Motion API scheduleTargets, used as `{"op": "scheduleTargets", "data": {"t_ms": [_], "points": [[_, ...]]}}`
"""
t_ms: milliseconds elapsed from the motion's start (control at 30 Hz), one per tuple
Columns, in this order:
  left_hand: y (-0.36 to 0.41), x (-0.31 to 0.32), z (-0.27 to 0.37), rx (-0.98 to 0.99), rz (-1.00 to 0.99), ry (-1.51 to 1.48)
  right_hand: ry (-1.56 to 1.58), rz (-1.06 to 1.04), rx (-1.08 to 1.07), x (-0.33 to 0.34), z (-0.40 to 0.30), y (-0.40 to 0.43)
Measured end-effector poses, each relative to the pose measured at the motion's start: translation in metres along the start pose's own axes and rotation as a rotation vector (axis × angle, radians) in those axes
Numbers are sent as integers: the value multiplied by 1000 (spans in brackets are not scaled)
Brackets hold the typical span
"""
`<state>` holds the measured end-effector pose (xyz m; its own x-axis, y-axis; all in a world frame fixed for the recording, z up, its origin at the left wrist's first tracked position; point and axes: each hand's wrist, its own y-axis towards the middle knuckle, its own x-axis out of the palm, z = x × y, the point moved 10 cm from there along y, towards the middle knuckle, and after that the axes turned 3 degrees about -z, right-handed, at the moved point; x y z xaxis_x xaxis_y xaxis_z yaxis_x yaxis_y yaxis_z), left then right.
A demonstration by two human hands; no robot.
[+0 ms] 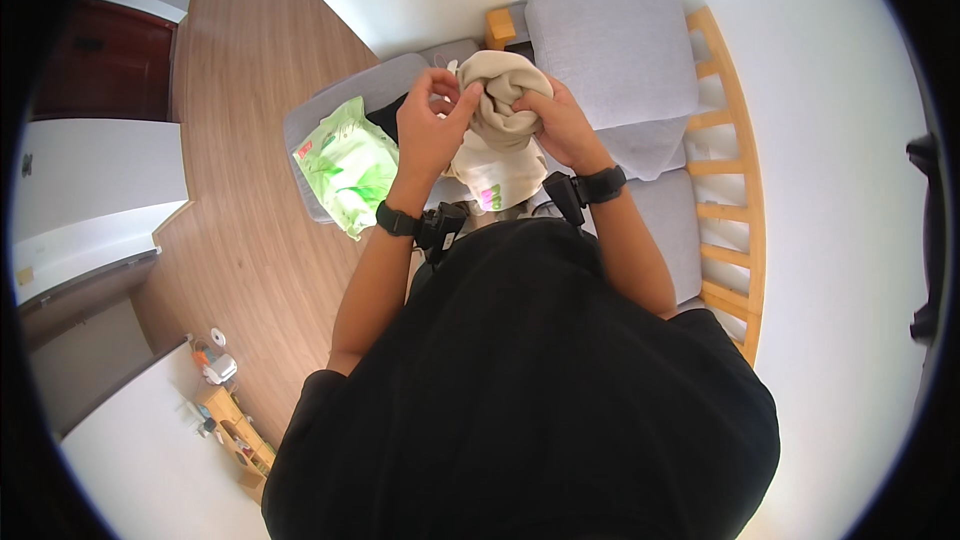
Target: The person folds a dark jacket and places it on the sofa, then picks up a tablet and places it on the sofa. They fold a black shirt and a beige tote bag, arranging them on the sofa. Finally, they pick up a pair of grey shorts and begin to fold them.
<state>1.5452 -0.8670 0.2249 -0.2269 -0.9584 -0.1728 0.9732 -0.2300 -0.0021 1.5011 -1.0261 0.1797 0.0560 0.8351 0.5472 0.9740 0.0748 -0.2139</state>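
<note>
A bunched beige fabric (504, 105) is held up in front of me, its folds gathered around a small dark opening. My right hand (564, 124) grips it from the right side, with the thumb pressed into the folds. At its left edge is my left hand (435, 124), fingers curled but apart and the thumb tip at the fabric. Just below hangs a cream fabric piece (504, 169) with a pink and green print; whether it joins the beige part cannot be told. Both wrists wear black straps with small devices.
A light green plastic package (352, 165) lies on the grey sofa cushion (319, 106) to the left, beside a dark cloth (386, 116). More grey cushions (611, 60) and a slatted wooden rail (739, 165) stand on the right. Wooden flooring (255, 187) stretches leftward.
</note>
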Motion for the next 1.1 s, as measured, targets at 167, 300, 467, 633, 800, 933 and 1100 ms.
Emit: {"op": "scheduleTargets", "data": {"t_ms": [167,300,467,633,800,933,1100], "points": [[5,11,-24,-73,-130,94,-350,24,-48,-7,0,2],[-2,24,-59,-328,-373,-321,31,120,-21,-14,7,-3],[-9,37,-77,-451,-550,-367,148,80,-53,-10,3,-10],[-2,47,-81,-386,-631,-324,330,63,-33,-11,17,-12],[-6,52,-82,-459,-546,-736,492,167,17,-30,36,-9],[-9,54,-57,-438,-503,-1133,308,273,95,-46,44,-10],[-16,52,-16,-247,-698,-956,62,101,20,-29,35,-13]]}}
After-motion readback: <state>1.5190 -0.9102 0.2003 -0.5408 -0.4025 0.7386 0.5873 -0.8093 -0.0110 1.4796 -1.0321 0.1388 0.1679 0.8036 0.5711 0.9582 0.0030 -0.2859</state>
